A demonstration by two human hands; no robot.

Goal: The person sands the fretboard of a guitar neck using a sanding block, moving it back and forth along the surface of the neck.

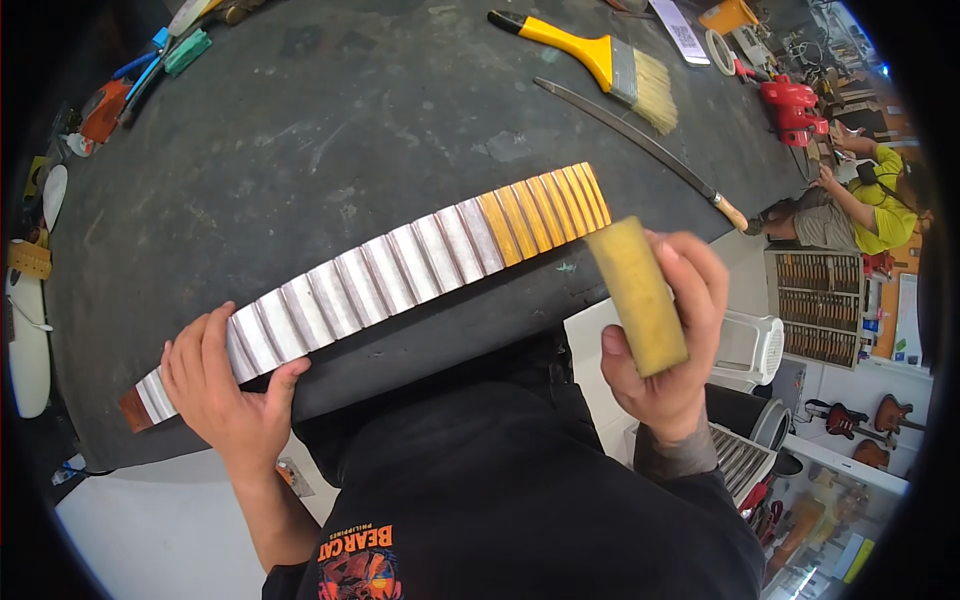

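Head view: fretboard rose rightward, left hand clasping its lower end, right hand pinching block beside its upper.

A long crosswise-ridged board, banded silvery-white and yellow, lies on a dark tabletop. The left hand grips its brown-tipped end; the right hand holds a yellow oblong block beside the board's yellow end. Beyond the board lies a wooden-handled grey file.
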